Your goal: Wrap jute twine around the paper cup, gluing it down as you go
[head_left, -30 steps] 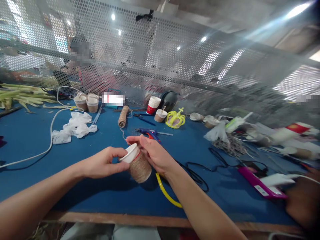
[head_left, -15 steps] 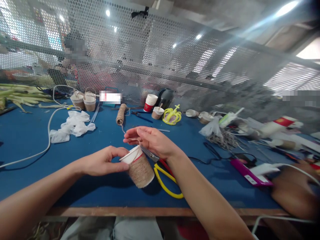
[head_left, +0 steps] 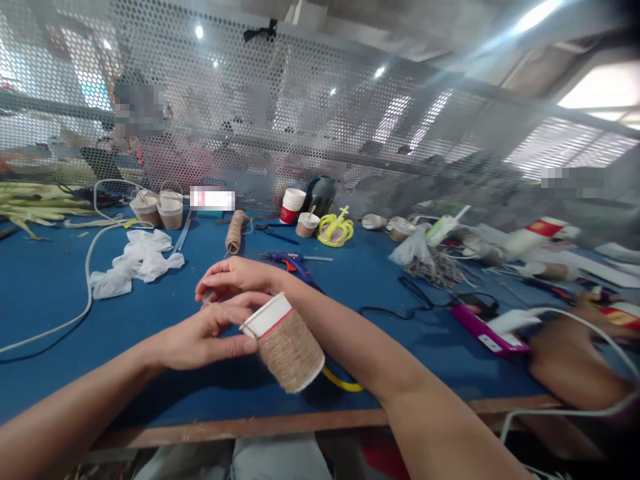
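My left hand (head_left: 207, 333) grips a white paper cup (head_left: 293, 347) by its rim, thumb on the near side. Brown twine is wound around the cup's lower part, below a red band, and the cup tilts with its base toward the lower right. Just beyond the left hand, my right hand (head_left: 240, 280) has curled fingers, partly hidden. A strand runs to it from a twine roll (head_left: 235, 233) lying behind. Under my right forearm, the yellow handle of a pair of scissors (head_left: 345, 383) shows. A blue glue gun (head_left: 295, 263) lies beyond that forearm.
Crumpled white material (head_left: 135, 260) and a white cable (head_left: 90, 280) lie at left. Twine-wrapped cups (head_left: 170, 210), red-and-white cups (head_left: 291, 205) and a yellow crown-shaped piece (head_left: 336, 228) stand behind. At right are a purple power strip (head_left: 487, 330) and another person's arm (head_left: 575, 360).
My right hand has moved left, from beside the cup's rim to behind my left hand. The cup has turned, its opening now facing away. The glue gun has come into sight.
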Tool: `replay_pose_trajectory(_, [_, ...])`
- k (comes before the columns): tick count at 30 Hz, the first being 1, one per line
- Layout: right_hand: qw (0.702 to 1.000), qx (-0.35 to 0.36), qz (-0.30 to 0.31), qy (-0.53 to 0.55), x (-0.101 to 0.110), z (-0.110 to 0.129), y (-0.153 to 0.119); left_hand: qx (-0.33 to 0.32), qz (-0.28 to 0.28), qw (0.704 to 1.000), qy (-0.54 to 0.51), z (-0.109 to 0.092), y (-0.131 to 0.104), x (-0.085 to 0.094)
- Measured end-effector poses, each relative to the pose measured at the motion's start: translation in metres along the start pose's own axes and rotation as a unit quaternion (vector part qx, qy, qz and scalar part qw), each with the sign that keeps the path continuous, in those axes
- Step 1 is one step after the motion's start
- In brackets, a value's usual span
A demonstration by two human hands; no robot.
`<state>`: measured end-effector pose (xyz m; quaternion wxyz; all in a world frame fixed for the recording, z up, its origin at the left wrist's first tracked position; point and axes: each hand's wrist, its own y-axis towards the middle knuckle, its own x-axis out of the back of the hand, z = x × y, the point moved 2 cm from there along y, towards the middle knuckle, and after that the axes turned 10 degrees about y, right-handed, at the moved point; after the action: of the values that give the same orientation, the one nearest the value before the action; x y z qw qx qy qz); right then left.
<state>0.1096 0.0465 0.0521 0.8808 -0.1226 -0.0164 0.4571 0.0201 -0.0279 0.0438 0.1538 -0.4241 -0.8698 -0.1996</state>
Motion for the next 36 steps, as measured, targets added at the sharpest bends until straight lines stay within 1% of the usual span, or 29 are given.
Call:
replay_pose_trajectory(1, [0.996, 0.006, -0.064, -0.058, 0.008, -0.002, -0.003, 0.0, -0.023, 1.0, 0.008, 0.001, 0.0, 0.002])
replay_pose_trajectory(2, [0.983, 0.014, -0.136, -0.121, 0.018, -0.001, -0.009, -0.003, -0.047, 0.999, 0.017, 0.002, 0.001, 0.004])
replay_pose_trajectory(4, [0.93, 0.027, -0.289, -0.225, 0.041, 0.004, -0.027, -0.011, -0.089, 0.995, 0.04, 0.005, 0.003, 0.007])
replay_pose_trajectory(5, [0.908, 0.027, -0.341, -0.243, 0.053, 0.006, -0.037, -0.016, -0.107, 0.993, 0.05, 0.007, 0.004, 0.008])
replay_pose_trajectory(7, [0.863, 0.006, -0.423, -0.277, 0.077, 0.006, -0.058, -0.019, -0.137, 0.988, 0.066, 0.012, 0.005, 0.011])
replay_pose_trajectory(9, [0.825, -0.034, -0.472, -0.309, 0.098, -0.001, -0.076, -0.014, -0.156, 0.984, 0.083, 0.016, 0.006, 0.011])
replay_pose_trajectory(10, [0.815, -0.057, -0.48, -0.319, 0.106, -0.008, -0.082, -0.012, -0.164, 0.982, 0.092, 0.018, 0.006, 0.011])
replay_pose_trajectory(12, [0.806, -0.093, -0.483, -0.33, 0.116, -0.024, -0.09, -0.011, -0.174, 0.979, 0.109, 0.02, 0.007, 0.011])
replay_pose_trajectory(15, [0.802, -0.114, -0.487, -0.327, 0.121, -0.044, -0.09, -0.011, -0.184, 0.974, 0.133, 0.024, 0.007, 0.01])
replay_pose_trajectory(17, [0.8, -0.106, -0.5, -0.315, 0.121, -0.048, -0.089, -0.008, -0.186, 0.971, 0.149, 0.026, 0.008, 0.011])
replay_pose_trajectory(20, [0.805, -0.061, -0.518, -0.282, 0.115, -0.038, -0.092, 0.005, -0.188, 0.966, 0.176, 0.03, 0.009, 0.012])
replay_pose_trajectory(23, [0.827, 0.009, -0.506, -0.244, 0.098, -0.018, -0.104, 0.021, -0.204, 0.958, 0.199, 0.034, 0.009, 0.016])
replay_pose_trajectory(25, [0.852, 0.036, -0.474, -0.221, 0.081, -0.007, -0.112, 0.033, -0.21, 0.954, 0.211, 0.037, 0.01, 0.018])
replay_pose_trajectory(27, [0.879, 0.06, -0.435, -0.185, 0.062, -0.002, -0.119, 0.045, -0.211, 0.951, 0.221, 0.04, 0.011, 0.02])
replay_pose_trajectory(30, [0.904, 0.084, -0.386, -0.161, 0.036, -0.002, -0.124, 0.06, -0.217, 0.947, 0.23, 0.043, 0.012, 0.021])
replay_pose_trajectory(32, [0.913, 0.073, -0.365, -0.168, 0.023, -0.003, -0.125, 0.069, -0.217, 0.946, 0.23, 0.046, 0.012, 0.022])
replay_pose_trajectory(33, [0.913, 0.062, -0.362, -0.179, 0.019, -0.004, -0.125, 0.074, -0.217, 0.946, 0.228, 0.047, 0.013, 0.022])
replay_pose_trajectory(36, [0.889, 0.042, -0.382, -0.25, 0.013, -0.005, -0.125, 0.091, -0.214, 0.948, 0.217, 0.05, 0.013, 0.023])
